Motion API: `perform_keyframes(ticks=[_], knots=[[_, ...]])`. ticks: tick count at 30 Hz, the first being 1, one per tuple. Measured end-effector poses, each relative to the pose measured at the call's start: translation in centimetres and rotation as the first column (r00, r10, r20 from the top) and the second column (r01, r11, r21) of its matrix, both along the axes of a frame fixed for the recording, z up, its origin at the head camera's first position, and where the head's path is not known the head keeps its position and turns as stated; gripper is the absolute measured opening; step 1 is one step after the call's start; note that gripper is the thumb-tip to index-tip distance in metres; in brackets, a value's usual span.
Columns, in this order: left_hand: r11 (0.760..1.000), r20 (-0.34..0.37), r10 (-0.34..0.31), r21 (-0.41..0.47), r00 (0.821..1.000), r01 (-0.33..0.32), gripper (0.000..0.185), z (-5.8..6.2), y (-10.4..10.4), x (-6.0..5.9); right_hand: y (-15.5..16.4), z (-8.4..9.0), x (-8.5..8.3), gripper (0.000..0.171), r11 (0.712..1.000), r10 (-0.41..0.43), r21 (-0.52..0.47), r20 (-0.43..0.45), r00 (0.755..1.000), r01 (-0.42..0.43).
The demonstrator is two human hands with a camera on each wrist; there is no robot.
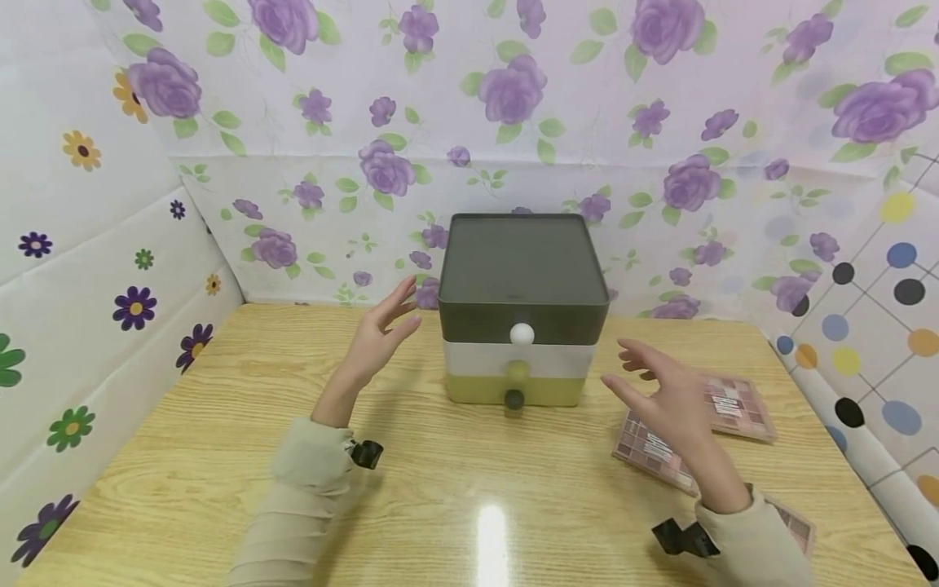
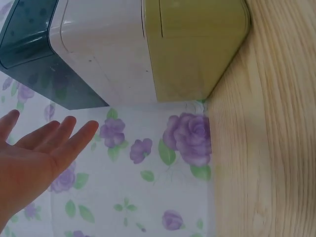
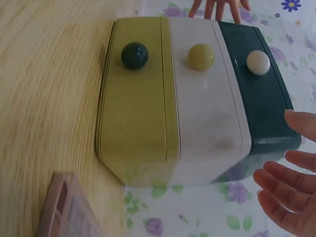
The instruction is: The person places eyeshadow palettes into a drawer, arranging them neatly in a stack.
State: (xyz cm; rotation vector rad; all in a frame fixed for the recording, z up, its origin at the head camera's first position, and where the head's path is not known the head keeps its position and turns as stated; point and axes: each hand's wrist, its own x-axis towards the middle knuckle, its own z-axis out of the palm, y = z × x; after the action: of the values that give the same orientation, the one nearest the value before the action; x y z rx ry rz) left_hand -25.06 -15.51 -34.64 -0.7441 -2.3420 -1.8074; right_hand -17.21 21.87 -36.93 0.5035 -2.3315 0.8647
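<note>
A three-tier drawer box [image 1: 524, 261] stands at the table's back, closed, with dark green, white and yellow-green tiers and a round knob on each. My left hand [image 1: 377, 338] hovers just left of it, fingers spread loosely and apart from the box. On the other side my right hand [image 1: 663, 399] is held in the air, fingers slightly bent, with nothing in it. The left wrist view has the left hand [image 2: 39, 158] beside the box's side wall. All three knobs, such as the dark knob [image 3: 135, 55], show in the right wrist view.
Below and behind the right hand lie flat pink-brown checked cases, one case [image 1: 653, 452] under the hand, another case [image 1: 737, 406] farther right, and a third [image 1: 792, 526] partly hidden by the sleeve. A floral cloth [image 1: 330, 163] hangs behind the wooden table [image 1: 469, 489].
</note>
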Motion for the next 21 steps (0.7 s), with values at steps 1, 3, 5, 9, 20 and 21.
perform_keyframes(ticks=[1, 3, 5, 9, 20, 21], knots=[[1.0, 0.002, -0.007, 0.023, 1.0, 0.007, 0.056, 0.0, 0.2, -0.2, -0.3, 0.0, -0.2, 0.049, 1.0, 0.008, -0.01, -0.011, 1.0, -0.008], [0.998, 0.006, -0.014, 0.063, 1.0, 0.013, 0.054, -0.1, 0.5, -0.5, -1.1, 0.0, -0.5, 0.049, 0.999, 0.035, -0.033, -0.044, 0.998, -0.036], [0.995, -0.001, -0.024, 0.095, 1.0, 0.024, 0.053, 0.0, 1.0, -0.8, -1.7, -0.1, -0.9, 0.05, 0.996, 0.063, -0.051, -0.069, 0.996, -0.066], [0.99, -0.003, -0.032, 0.139, 0.999, 0.033, 0.049, 0.3, 1.9, -1.3, -3.2, -0.2, -1.4, 0.051, 0.991, 0.105, -0.076, -0.09, 0.99, -0.112], [0.976, 0.033, -0.086, 0.201, 0.996, 0.078, 0.042, 0.9, 3.2, -2.6, -7.0, -0.4, -3.2, 0.049, 0.967, 0.2, -0.111, -0.221, 0.955, -0.229], [0.975, 0.035, -0.082, 0.208, 0.996, 0.073, 0.042, 0.9, 3.3, -2.6, -7.3, -0.5, -3.4, 0.049, 0.964, 0.208, -0.118, -0.235, 0.95, -0.24]])
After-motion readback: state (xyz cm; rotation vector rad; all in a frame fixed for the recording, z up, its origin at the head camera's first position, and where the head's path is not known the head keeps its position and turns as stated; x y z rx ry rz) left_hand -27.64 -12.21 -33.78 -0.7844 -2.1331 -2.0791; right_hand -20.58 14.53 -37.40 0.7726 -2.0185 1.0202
